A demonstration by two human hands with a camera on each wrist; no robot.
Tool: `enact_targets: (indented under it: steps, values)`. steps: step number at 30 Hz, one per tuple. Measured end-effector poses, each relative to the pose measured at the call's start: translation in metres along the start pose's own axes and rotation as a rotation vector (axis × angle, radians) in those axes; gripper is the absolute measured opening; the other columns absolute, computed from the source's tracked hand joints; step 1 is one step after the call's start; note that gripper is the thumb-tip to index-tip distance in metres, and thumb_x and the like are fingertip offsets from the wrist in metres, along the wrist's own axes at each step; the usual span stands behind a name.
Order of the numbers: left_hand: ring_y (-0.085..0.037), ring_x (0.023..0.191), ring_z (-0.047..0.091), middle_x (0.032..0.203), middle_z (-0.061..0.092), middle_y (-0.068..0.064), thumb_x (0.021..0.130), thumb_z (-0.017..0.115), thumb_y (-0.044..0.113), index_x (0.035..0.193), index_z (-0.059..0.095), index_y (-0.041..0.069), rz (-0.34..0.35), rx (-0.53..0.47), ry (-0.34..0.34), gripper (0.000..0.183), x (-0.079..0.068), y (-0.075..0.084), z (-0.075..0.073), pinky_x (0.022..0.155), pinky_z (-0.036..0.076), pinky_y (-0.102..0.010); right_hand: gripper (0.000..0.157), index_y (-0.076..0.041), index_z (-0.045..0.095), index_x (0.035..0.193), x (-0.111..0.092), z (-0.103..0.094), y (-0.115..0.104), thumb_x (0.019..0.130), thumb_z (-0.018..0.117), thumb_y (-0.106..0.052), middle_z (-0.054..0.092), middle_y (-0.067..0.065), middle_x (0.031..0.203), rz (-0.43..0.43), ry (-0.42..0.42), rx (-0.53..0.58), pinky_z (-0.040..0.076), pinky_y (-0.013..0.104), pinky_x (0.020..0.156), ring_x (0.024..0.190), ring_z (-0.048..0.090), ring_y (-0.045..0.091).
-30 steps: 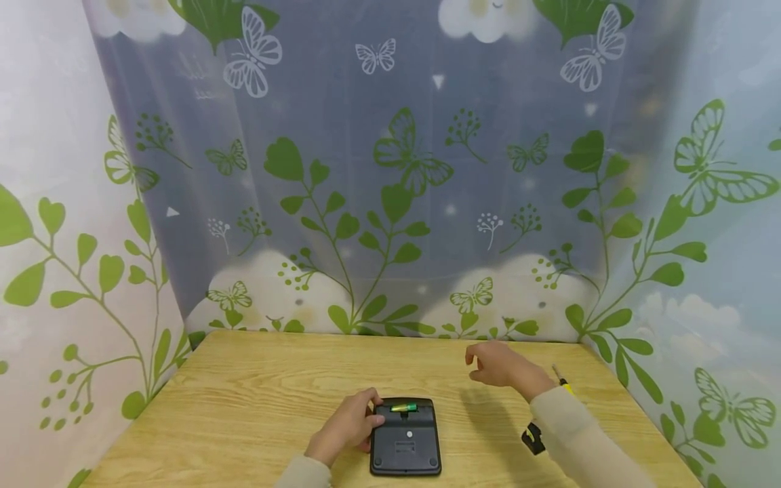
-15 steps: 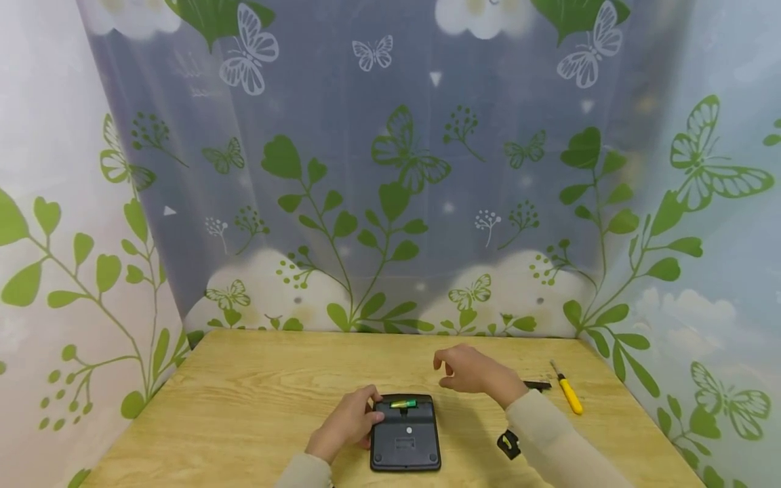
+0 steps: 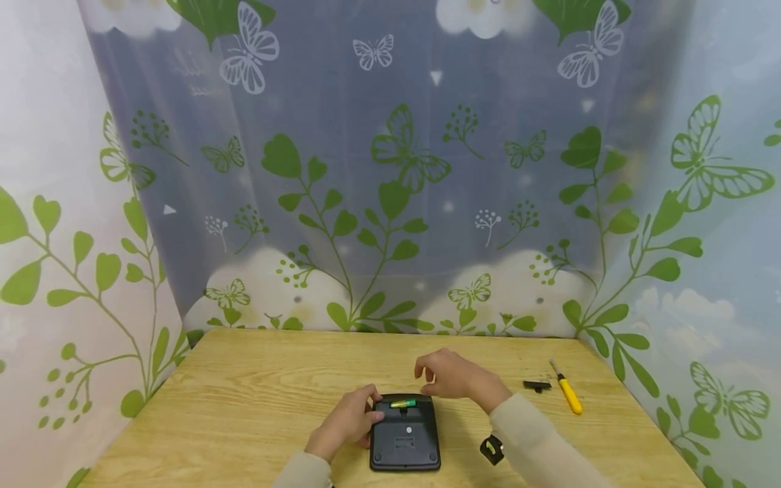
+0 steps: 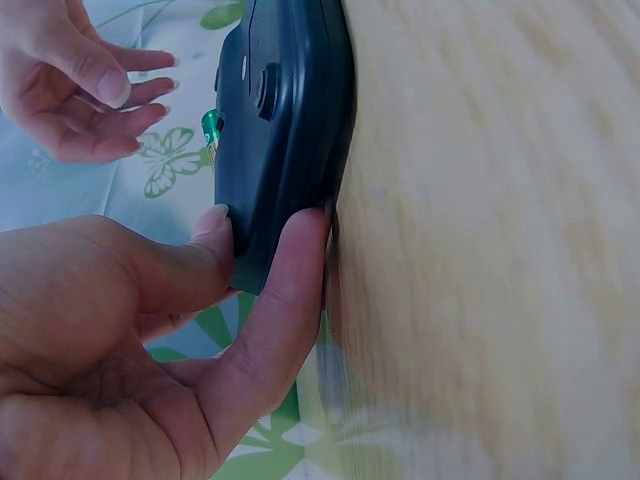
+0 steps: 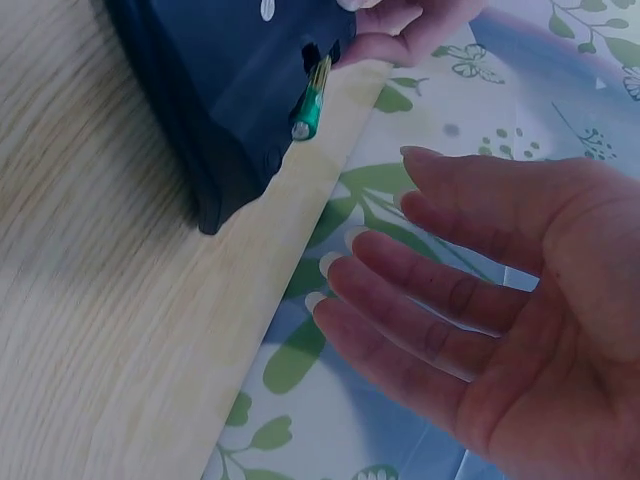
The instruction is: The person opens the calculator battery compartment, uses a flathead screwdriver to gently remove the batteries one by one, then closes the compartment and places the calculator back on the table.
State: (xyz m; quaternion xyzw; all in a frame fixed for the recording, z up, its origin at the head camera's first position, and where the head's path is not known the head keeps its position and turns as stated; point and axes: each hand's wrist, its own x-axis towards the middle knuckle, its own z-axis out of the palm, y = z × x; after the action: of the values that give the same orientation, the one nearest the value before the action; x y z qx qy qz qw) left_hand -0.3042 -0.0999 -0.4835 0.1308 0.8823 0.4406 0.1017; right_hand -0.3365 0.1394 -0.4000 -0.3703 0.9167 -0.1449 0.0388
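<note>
A black calculator (image 3: pixel 405 444) lies face down on the table in the head view. A green and gold battery (image 3: pixel 403 404) sits in the uncovered compartment at its far end. My left hand (image 3: pixel 346 423) grips the calculator's left edge; the left wrist view shows the thumb on its back and a finger against its side. My right hand (image 3: pixel 454 374) hovers by the far right corner. In the right wrist view its fingers (image 5: pixel 430 335) are relaxed and slightly bent, apart from the battery (image 5: pixel 312 100), with nothing held.
A small black battery cover (image 3: pixel 537 385) lies on the wooden table (image 3: pixel 262 379) to the right, beside a yellow-handled screwdriver (image 3: pixel 569 394). A black device (image 3: pixel 491 449) shows beside the right forearm. A patterned curtain (image 3: pixel 342 203) hangs behind the table's far edge.
My right hand has moved left, from the table's right side to the calculator's far right corner, bringing the battery cover and screwdriver into full sight. The left hand keeps its grip.
</note>
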Motion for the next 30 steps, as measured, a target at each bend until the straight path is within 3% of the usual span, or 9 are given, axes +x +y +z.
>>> enact_targets:
  steps: [8,18,30]
  values:
    - [-0.018,0.058,0.065,0.087,0.063,-0.012,0.1,0.065,0.004,0.115,0.058,0.004,0.029,-0.005,0.006,0.016,-0.001,-0.002,0.001,0.046,0.06,-0.03,0.018,-0.011,0.071,0.109,0.008,0.007,-0.007,0.093,0.077,-0.013,0.072,0.01,0.099,0.008,-0.037,0.019,0.057,0.029,0.07,0.085,0.065,0.017]
    - [-0.018,0.058,0.064,0.087,0.063,-0.012,0.1,0.066,0.004,0.114,0.058,0.004,0.03,-0.005,0.004,0.017,0.0,-0.002,0.0,0.046,0.06,-0.031,0.021,-0.006,0.071,0.111,0.017,0.02,-0.015,0.092,0.078,-0.012,0.072,0.012,0.101,-0.006,-0.063,-0.003,0.057,0.028,0.072,0.084,0.065,0.015]
    - [-0.018,0.056,0.064,0.084,0.062,-0.011,0.099,0.066,0.003,0.113,0.058,0.004,0.039,0.005,0.013,0.016,0.0,-0.002,-0.001,0.045,0.059,-0.031,0.017,-0.009,0.074,0.104,0.026,0.03,-0.031,0.089,0.082,-0.013,0.073,0.006,0.096,-0.002,-0.043,-0.125,0.057,0.027,0.071,0.081,0.064,0.012]
